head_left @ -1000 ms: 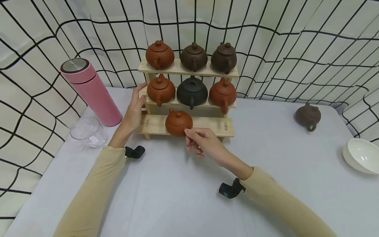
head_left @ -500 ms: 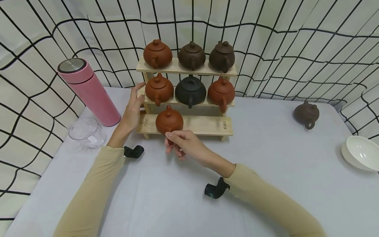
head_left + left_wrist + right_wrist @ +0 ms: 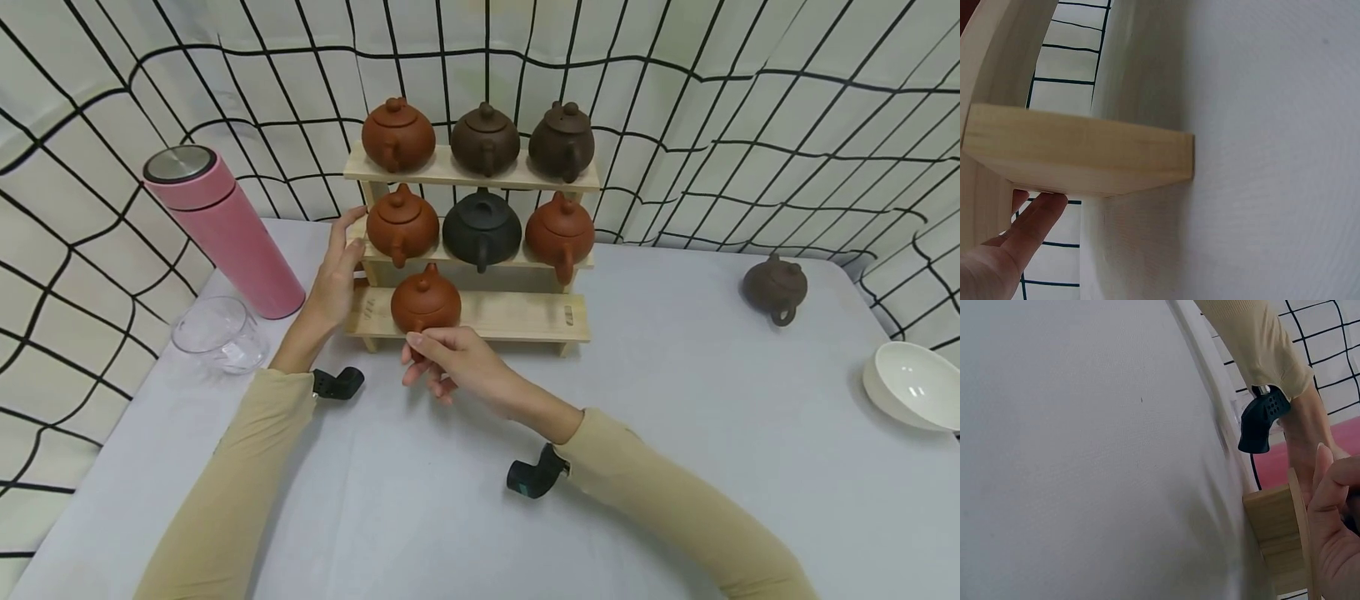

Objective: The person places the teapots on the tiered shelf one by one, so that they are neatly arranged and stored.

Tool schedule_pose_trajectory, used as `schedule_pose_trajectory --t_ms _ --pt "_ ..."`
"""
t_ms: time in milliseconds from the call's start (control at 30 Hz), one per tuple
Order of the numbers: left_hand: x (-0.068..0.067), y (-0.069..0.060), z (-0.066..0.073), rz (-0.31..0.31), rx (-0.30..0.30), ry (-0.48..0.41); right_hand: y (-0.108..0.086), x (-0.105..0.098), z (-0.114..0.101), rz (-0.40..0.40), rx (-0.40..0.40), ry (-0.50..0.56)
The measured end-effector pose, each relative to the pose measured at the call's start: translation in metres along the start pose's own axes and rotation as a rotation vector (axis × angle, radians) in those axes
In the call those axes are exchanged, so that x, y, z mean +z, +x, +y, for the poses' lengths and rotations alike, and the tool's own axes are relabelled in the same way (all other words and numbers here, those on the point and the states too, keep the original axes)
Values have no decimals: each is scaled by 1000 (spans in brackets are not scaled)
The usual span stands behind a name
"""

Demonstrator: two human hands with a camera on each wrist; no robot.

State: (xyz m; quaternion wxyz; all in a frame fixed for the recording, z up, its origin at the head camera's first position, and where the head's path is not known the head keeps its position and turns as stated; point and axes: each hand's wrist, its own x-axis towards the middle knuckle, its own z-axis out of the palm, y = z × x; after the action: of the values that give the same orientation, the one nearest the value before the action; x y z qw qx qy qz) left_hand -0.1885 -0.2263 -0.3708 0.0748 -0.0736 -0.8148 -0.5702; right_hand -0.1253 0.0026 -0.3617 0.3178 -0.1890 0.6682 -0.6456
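Note:
In the head view my right hand (image 3: 465,367) pinches the handle of a reddish-brown clay teapot (image 3: 425,302), which is upright at the bottom tier's left part. The handle is mostly hidden by fingers. My left hand (image 3: 333,279) grips the left end of a three-tier wooden display stand (image 3: 517,317) at its middle tier. From the left wrist, the fingers (image 3: 1034,231) lie against the wood of the stand. In the right wrist view, the curled right hand (image 3: 1335,525) is beside the stand's edge, and the teapot is barely visible.
Several teapots, such as a black one (image 3: 482,229), fill the upper two tiers. A pink thermos (image 3: 232,242) and a clear glass cup (image 3: 221,337) stand left. To the right are a dark brown teapot (image 3: 775,289) and a white bowl (image 3: 911,387). Black grid panels enclose the table.
My right hand has brought the teapot leftward along the bottom tier and turned it so its handle points toward me. The left hand has stayed on the stand.

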Motion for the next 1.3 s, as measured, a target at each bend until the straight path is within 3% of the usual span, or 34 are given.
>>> schedule_pose_trajectory --t_ms 200,367,600,733,867,1100,1300 --pt "0 0 1 -6 -9 -5 -8 -10 1 -18 -33 -14" --pt "0 2 2 -12 -7 -5 -27 -23 -4 -27 -37 -124" --pt "-1 2 2 -20 -7 -4 -71 -53 -14 -43 -79 -283" --pt "0 1 1 -21 -4 6 -103 -78 -17 -12 -105 -367" --pt "-1 2 0 -14 10 17 -135 -115 -15 109 -87 -393" --pt "-1 2 -1 -21 -4 20 -200 -194 -6 408 -149 -366" --pt "-1 3 0 -15 -43 -10 -228 -250 5 684 -29 -298"
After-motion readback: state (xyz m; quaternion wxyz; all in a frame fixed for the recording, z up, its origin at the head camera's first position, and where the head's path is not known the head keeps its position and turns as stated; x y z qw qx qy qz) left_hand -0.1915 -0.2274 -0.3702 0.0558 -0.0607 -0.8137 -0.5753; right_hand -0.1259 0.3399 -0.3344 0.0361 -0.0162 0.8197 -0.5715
